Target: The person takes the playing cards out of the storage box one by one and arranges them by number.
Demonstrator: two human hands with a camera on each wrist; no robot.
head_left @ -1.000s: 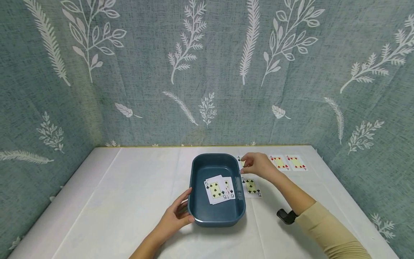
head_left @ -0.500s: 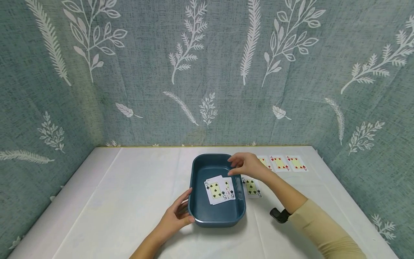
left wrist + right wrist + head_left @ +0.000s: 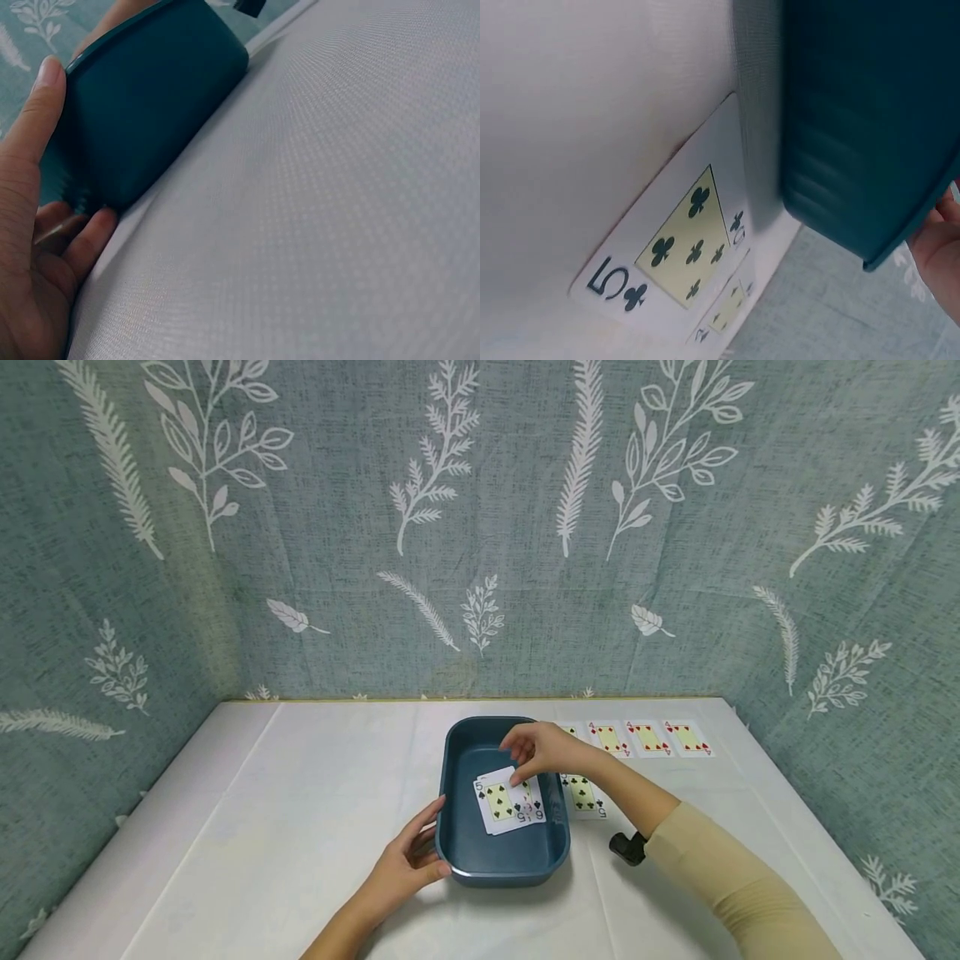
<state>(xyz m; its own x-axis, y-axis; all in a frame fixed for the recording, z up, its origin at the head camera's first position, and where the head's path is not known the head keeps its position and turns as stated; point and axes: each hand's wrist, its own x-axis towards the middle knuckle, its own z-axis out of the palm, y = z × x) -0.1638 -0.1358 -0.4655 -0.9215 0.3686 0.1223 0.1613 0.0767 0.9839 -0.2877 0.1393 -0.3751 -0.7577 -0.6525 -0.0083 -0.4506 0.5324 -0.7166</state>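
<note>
My left hand [image 3: 405, 862] rests against the left side of a dark blue rectangular tray [image 3: 487, 857]; in the left wrist view its thumb [image 3: 46, 82] is at the rim and other fingers touch lower down. Inside the tray lie several overlapping playing cards, a five of spades [image 3: 497, 806] on top with a six [image 3: 537, 812] showing at its right. Over those cards hovers my right hand [image 3: 546, 750], thumb and index finger apart and nothing visible between them. A five of clubs [image 3: 682, 247] lies flat on the table beside the tray's right wall.
A row of fours runs along the back right of the white-covered table [image 3: 262, 827]: a partly hidden black four [image 3: 572, 729], the four of diamonds [image 3: 609, 739] and two red fours beyond. A black wrist-worn device [image 3: 628, 848] sits below the right wrist. Leaf-patterned cloth walls [image 3: 480, 527] surround the table.
My right hand has moved left from above the black four, across the tray's right rim, to over the cards inside. That four stays on the table. My left hand has not moved.
</note>
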